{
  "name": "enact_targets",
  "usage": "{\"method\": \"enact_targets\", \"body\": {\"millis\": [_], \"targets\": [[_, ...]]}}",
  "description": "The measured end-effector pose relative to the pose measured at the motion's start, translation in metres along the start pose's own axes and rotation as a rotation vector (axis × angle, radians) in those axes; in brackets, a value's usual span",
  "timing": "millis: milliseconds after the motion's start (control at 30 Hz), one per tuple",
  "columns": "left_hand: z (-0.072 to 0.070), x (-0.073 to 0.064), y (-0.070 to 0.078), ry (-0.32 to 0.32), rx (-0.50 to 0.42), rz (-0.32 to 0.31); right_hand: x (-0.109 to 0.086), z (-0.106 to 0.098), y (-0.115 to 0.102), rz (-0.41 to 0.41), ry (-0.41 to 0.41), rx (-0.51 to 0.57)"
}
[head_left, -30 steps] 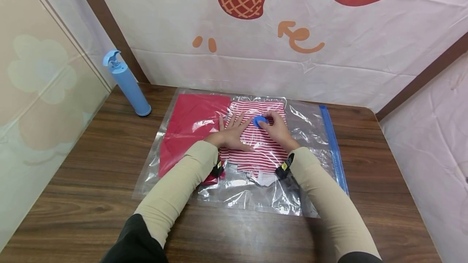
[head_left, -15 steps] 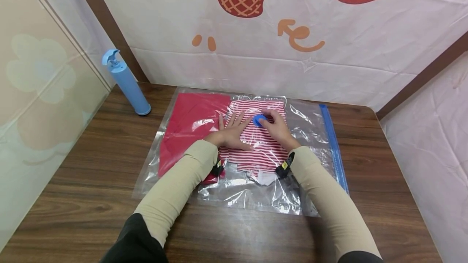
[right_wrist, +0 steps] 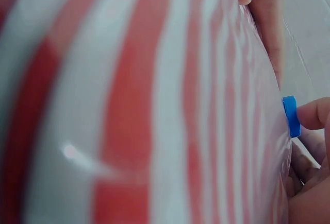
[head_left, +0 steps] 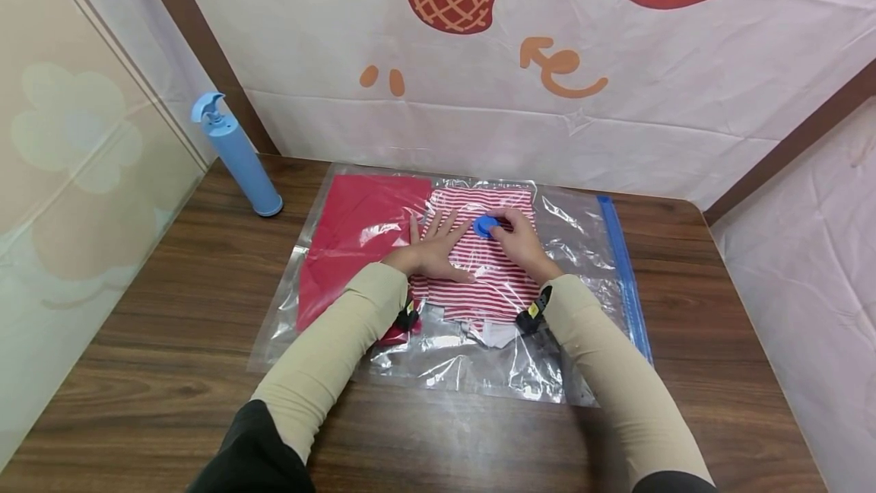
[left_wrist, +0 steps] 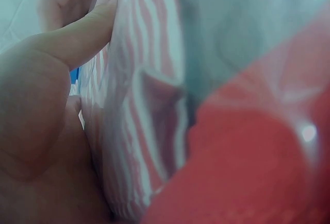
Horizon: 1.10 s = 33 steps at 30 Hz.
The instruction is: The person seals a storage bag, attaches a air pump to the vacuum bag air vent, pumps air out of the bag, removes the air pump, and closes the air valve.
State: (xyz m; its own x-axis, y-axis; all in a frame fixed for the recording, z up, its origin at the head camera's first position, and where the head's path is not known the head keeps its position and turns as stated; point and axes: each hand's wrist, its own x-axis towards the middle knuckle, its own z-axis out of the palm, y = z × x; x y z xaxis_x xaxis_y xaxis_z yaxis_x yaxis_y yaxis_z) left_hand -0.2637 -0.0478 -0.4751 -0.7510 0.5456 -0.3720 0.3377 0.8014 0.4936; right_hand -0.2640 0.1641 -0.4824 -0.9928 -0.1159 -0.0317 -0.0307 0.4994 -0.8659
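A clear vacuum storage bag [head_left: 582, 238] lies flat on the table, holding a folded red cloth [head_left: 366, 219] at left and a red-and-white striped garment [head_left: 472, 295] at right. My left hand [head_left: 433, 256] rests on the bag with fingers spread, over the striped garment's left side. At the upper part of the stripes is a round blue valve cap [head_left: 484, 227]. My right hand [head_left: 523, 248] pinches this cap at its right side with thumb and fingers. The right wrist view shows the thumb against the blue cap [right_wrist: 292, 116], with the other fingers curled below.
A light blue hand pump [head_left: 241, 162] stands at the table's back left corner. The bag's blue zip strip [head_left: 624, 276] runs along its right edge. Printed cloth walls [head_left: 465, 128] enclose the wooden table [head_left: 171, 341] at the back and sides.
My right thumb has shifted slightly to the right along the edge of the valve cap. The left hand, bag and pump have stayed in place.
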Motion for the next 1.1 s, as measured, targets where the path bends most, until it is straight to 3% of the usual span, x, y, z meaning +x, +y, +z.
{"method": "enact_targets", "body": {"millis": [400, 900, 1100], "targets": [[-0.007, -0.011, 0.007, 0.007, 0.011, 0.024, -0.001, 0.000, -0.001, -0.013, -0.003, 0.011], [0.000, 0.001, 0.000, -0.009, -0.005, -0.013, 0.002, 0.000, 0.002, -0.017, 0.000, -0.003], [-0.002, -0.004, 0.003, 0.008, -0.008, 0.010, 0.001, 0.000, 0.002, -0.018, 0.003, -0.007]]}}
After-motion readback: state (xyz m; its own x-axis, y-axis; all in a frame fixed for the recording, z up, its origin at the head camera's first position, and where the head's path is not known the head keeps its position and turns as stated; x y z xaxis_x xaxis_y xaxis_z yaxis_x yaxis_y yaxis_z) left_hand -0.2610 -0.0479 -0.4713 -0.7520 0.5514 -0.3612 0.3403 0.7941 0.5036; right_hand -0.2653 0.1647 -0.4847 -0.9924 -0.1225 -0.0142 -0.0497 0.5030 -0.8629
